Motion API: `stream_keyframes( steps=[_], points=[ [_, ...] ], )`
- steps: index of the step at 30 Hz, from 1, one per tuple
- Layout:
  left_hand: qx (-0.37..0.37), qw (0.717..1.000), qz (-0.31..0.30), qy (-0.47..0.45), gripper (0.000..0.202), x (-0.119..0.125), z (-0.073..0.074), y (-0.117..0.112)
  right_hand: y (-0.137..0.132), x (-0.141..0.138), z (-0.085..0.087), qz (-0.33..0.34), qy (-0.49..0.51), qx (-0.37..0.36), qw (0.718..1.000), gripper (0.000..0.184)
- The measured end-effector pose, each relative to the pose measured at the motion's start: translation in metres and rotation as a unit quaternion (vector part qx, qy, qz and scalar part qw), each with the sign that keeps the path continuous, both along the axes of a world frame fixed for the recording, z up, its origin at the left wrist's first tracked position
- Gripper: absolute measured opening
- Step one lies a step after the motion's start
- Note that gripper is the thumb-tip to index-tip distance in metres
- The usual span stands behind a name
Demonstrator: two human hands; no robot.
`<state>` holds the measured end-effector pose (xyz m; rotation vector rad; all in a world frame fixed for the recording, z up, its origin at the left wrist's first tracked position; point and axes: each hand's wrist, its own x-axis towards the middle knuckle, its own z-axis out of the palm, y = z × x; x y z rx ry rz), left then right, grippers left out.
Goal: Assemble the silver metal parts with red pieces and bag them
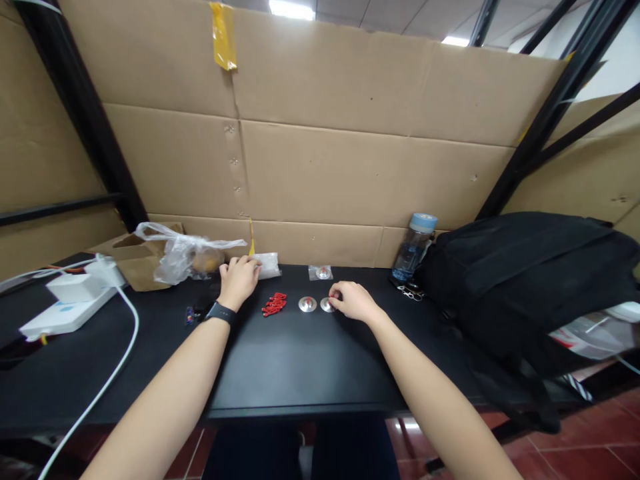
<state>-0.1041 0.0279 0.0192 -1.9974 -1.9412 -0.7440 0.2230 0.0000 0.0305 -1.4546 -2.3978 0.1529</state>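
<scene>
My left hand [240,281], with a dark band at its wrist, has its fingers bent at the left edge of some clear plastic packets [270,265]; thumb and forefinger appear closed on that edge. My right hand [354,301] is closed at a round silvery metal disc [326,306], its fingertips on the small red part at the centre and hiding some of it. Just left lies a similar metal disc [307,305] with a red piece on top. Several small red pieces [274,305] form a pile between the hands. Farther back, another disc sits in a clear bag [321,273].
A tied plastic bag [187,257] and cardboard box [140,257] stand back left, near a white power strip [70,310] with cables. On the right are a blue-capped bottle [414,247] and black backpack [520,287]. A cardboard wall [325,167] closes the table's back.
</scene>
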Motion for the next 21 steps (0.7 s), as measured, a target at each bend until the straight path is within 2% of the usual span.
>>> stream_keyframes(
  steps=[5, 11, 13, 15, 18, 21],
  points=[
    [-0.008, 1.0, -0.002, -0.001, 0.024, -0.004, 0.003, 0.0, 0.001, 0.001, -0.001, 0.006, 0.004, 0.002, 1.0, 0.006],
    [0.1, 0.994, 0.003, -0.043, 0.029, 0.018, 0.025, -0.017, 0.001, 0.002, 0.0, 0.002, 0.0, 0.004, 1.0, 0.008],
    [0.11, 0.993, -0.027, -0.044, 0.03, 0.035, 0.028, -0.023, 0.001, 0.002, 0.0, 0.003, 0.002, 0.001, 1.0, 0.009],
    [0.083, 0.993, -0.085, -0.025, 0.03, 0.055, 0.027, -0.026, 0.001, 0.002, 0.0, 0.008, 0.004, 0.0, 1.0, 0.012],
    [0.041, 0.983, -0.179, 0.018, 0.029, 0.083, 0.015, -0.025, 0.001, 0.002, -0.002, 0.015, -0.002, 0.001, 1.0, 0.016],
    [0.017, 0.972, -0.23, 0.044, 0.026, 0.099, 0.0, -0.02, 0.001, 0.001, -0.003, 0.02, -0.016, 0.001, 1.0, 0.015]
  ],
)
